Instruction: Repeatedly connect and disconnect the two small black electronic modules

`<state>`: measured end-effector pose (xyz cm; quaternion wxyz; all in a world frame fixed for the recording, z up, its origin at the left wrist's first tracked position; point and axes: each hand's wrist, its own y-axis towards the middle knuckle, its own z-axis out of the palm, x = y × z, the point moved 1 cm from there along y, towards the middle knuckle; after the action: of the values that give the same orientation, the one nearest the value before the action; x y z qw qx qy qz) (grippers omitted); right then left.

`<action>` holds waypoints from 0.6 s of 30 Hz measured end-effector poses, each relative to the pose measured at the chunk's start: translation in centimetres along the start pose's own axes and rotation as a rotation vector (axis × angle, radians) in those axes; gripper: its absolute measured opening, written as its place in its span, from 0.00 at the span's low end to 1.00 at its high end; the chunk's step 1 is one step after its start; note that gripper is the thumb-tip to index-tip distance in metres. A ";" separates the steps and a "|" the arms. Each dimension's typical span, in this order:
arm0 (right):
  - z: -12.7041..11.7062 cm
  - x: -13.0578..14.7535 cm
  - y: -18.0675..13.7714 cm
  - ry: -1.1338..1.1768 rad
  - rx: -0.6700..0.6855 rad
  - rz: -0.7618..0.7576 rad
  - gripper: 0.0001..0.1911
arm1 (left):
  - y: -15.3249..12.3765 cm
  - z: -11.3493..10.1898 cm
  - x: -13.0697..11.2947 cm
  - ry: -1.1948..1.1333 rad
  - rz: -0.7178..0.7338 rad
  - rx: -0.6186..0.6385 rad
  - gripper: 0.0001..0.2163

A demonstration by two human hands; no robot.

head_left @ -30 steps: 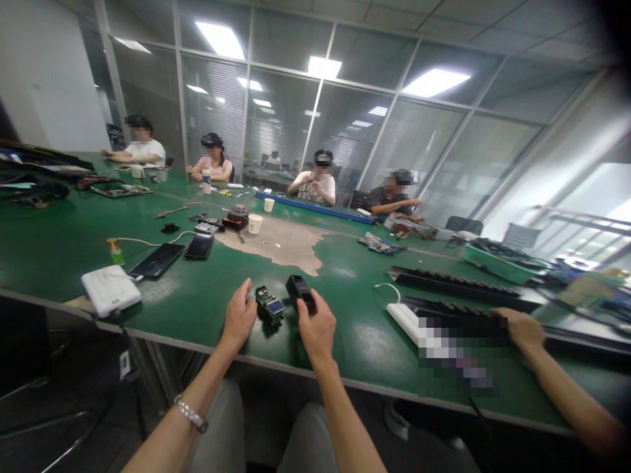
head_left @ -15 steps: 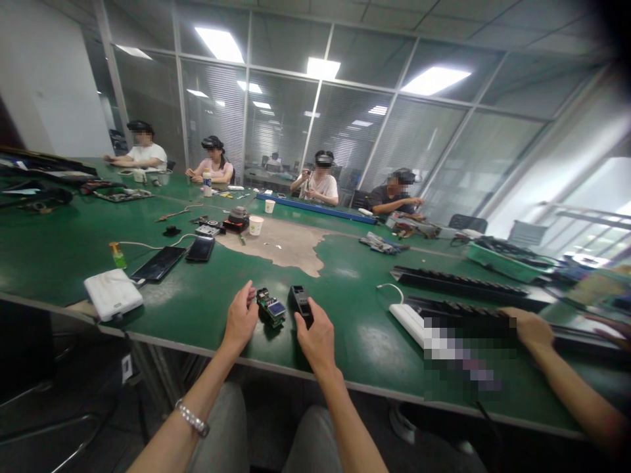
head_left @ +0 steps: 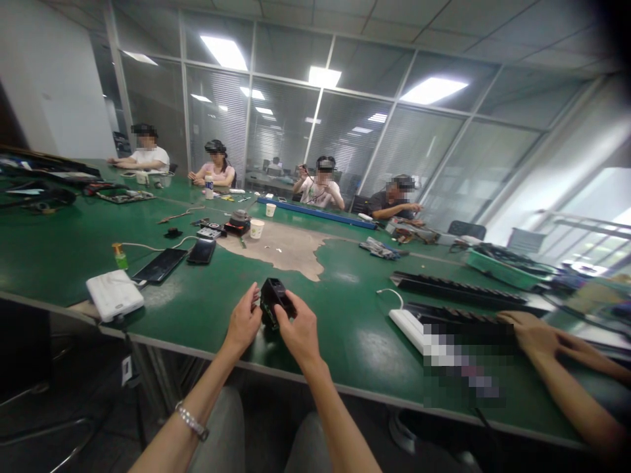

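Note:
A black plastic housing (head_left: 276,293) is in my right hand (head_left: 300,326), whose thumb and fingers are closed on its right side. It sits over a green circuit board (head_left: 267,313), which is now mostly hidden; only its left edge shows. Just left of the board is my left hand (head_left: 245,320), fingers slightly bent and apart. Whether its fingertips touch the board I cannot tell. Both hands are low over the near part of the green table (head_left: 345,309).
To the left lie a white box-shaped device (head_left: 114,293), two dark phones (head_left: 160,265) and a small green bottle (head_left: 119,257). A white power strip (head_left: 408,327) and long black rails (head_left: 458,289) are on the right, near another person's hand (head_left: 535,332). A paper cup (head_left: 256,228) stands farther back.
My right hand has moved left with the black housing, from beside the circuit board to over it, covering its small screen. My left hand has barely moved.

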<state>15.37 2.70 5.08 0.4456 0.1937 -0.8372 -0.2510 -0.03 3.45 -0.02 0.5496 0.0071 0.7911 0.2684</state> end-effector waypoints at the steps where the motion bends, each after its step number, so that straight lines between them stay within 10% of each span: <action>1: 0.2 0.1 -0.2 -0.006 0.016 -0.015 0.20 | 0.0 0.0 0.1 -0.001 0.006 0.003 0.28; 18: 0.7 1.0 -0.5 -0.089 0.082 -0.056 0.21 | 0.1 -0.3 0.7 0.038 -0.016 -0.098 0.26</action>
<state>14.29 1.92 5.05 0.3922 0.2237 -0.8602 -0.2370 -0.59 3.65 -0.54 0.5362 -0.0312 0.7873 0.3027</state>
